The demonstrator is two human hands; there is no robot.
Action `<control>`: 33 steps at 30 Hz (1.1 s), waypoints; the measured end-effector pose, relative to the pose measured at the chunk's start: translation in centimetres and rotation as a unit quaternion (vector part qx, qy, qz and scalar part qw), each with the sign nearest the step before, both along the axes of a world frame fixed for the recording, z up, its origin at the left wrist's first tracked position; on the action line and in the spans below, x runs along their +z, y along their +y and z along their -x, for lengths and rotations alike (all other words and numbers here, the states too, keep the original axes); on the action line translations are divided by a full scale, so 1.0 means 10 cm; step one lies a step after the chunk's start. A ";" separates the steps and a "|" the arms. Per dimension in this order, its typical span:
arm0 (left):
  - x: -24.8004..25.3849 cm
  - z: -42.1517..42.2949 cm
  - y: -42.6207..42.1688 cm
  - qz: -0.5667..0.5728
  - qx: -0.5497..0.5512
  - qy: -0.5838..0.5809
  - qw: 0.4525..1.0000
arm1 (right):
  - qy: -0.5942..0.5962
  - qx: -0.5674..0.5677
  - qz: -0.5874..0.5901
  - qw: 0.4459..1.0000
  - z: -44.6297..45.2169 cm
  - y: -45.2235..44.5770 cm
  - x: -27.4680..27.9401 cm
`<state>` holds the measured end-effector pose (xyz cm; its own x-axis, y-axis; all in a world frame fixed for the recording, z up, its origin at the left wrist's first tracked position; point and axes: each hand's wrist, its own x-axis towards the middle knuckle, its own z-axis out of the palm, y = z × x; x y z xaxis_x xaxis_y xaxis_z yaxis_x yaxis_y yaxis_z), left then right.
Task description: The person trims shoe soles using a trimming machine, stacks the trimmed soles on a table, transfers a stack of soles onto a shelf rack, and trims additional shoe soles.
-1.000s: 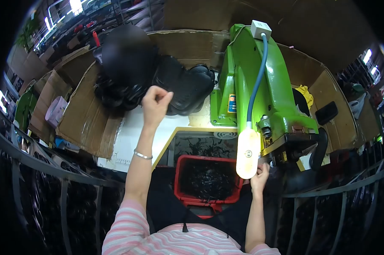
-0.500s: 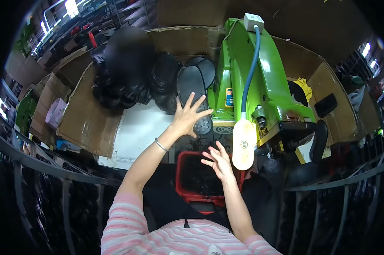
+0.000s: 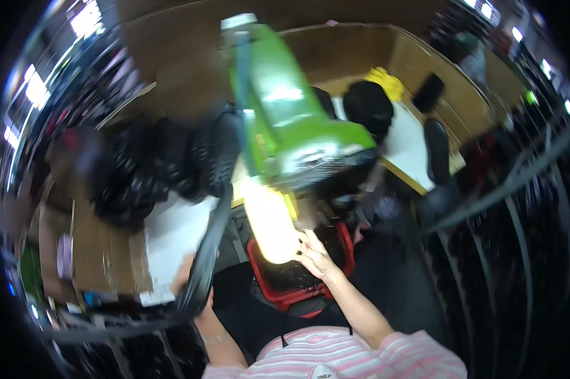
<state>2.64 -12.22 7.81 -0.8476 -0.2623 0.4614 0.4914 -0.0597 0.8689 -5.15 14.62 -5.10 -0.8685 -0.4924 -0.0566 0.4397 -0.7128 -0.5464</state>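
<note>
My left hand [image 3: 185,278], smeared by motion, is wrapped round a black slipper [image 3: 210,256] that stands edge-on at the front of the white tabletop. Part of that hand is hidden behind the slipper. My right hand [image 3: 318,258] holds nothing that I can see; its fingers are apart, close to the glowing lamp head [image 3: 269,227] and above the red bin [image 3: 343,243]. Just beyond that hand stands the green machine [image 3: 288,104], with a dark working end facing me. A pile of black slippers [image 3: 139,164] lies blurred on the left.
Cardboard walls [image 3: 108,252] surround the white tabletop [image 3: 176,227]. Right of the machine are a yellow cloth [image 3: 384,83], a dark rounded object [image 3: 368,104] and a black slipper-shaped piece [image 3: 435,151]. A curved metal rail [image 3: 512,180] runs along the right.
My left hand has taken the black slipper from beside the machine and drawn it left and towards me. My right hand is nearer the lamp. The whole view has swung right.
</note>
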 end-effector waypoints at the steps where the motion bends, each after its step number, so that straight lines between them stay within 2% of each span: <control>1: -0.07 -0.21 0.28 -0.032 -0.021 0.049 0.998 | 0.007 -0.006 0.065 0.998 -0.04 0.04 0.03; 2: -0.18 -0.41 0.37 -0.059 -0.038 -0.049 0.996 | 0.019 -0.007 0.128 0.992 -0.06 0.10 0.08; 3: -0.41 -0.50 0.52 -0.147 -0.142 -0.065 0.977 | 0.004 -0.013 0.125 0.992 -0.09 0.19 0.23; 4: -0.52 -0.57 0.72 -0.230 -0.207 -0.119 0.943 | -0.008 -0.033 0.184 0.982 -0.13 0.27 0.43; 5: -0.58 -0.62 0.96 -0.294 -0.216 -0.164 0.917 | 0.032 -0.066 0.087 0.994 -0.13 0.38 0.27; 6: -0.66 -0.61 1.13 -0.336 -0.228 -0.157 0.900 | 0.072 -0.088 -0.012 0.993 -0.14 0.52 0.12; 7: -0.75 -0.57 1.12 -0.363 -0.222 -0.145 0.893 | 0.005 -0.111 -0.001 0.994 -0.15 0.67 0.35; 10: -0.49 -0.22 1.13 -0.419 -0.171 -0.109 0.885 | 0.121 -0.237 -0.135 0.954 -0.09 1.05 0.60; 12: -0.52 -0.04 1.03 -0.200 -0.071 -0.170 0.962 | 0.184 -0.295 -0.164 0.923 0.05 1.27 0.72; 13: -0.52 0.01 0.97 0.031 -0.023 -0.152 0.988 | 0.207 -0.313 -0.185 0.908 0.11 1.36 0.77; 14: -0.52 0.06 0.92 0.262 0.022 -0.132 0.956 | 0.216 -0.341 -0.193 0.894 0.16 1.38 0.85; 15: -0.54 0.14 0.97 0.241 -0.003 -0.112 0.964 | 0.233 -0.340 -0.216 0.885 0.19 1.40 0.91; 16: -0.42 0.18 1.14 0.071 -0.020 -0.143 0.987 | 0.250 -0.340 -0.239 0.875 0.22 1.40 0.96; 18: -0.37 0.29 1.26 0.061 -0.004 -0.106 0.992 | 0.308 -0.386 -0.252 0.832 0.33 1.25 1.09; 19: -0.29 0.32 1.29 0.184 0.033 -0.061 0.980 | 0.298 -0.388 -0.288 0.823 0.35 1.20 1.08; 20: -0.36 0.32 1.34 0.166 0.039 -0.057 0.984 | 0.318 -0.403 -0.312 0.799 0.35 1.14 1.12; 22: -0.22 0.37 1.37 0.249 0.076 0.008 0.965 | 0.308 -0.429 -0.326 0.784 0.37 1.12 1.12; 26: -0.10 0.37 1.42 0.179 0.114 -0.025 0.977 | 0.288 -0.427 -0.335 0.789 0.31 1.00 1.25; 29: -0.04 0.31 1.33 0.062 0.073 -0.080 0.992 | 0.285 -0.422 -0.330 0.795 0.32 0.94 1.06; 32: 0.16 0.25 1.21 0.101 0.088 -0.051 0.990 | 0.266 -0.415 -0.338 0.802 0.27 0.83 0.94; 33: 0.08 0.23 1.13 0.089 0.073 -0.028 0.993 | 0.256 -0.409 -0.322 0.815 0.26 0.79 0.91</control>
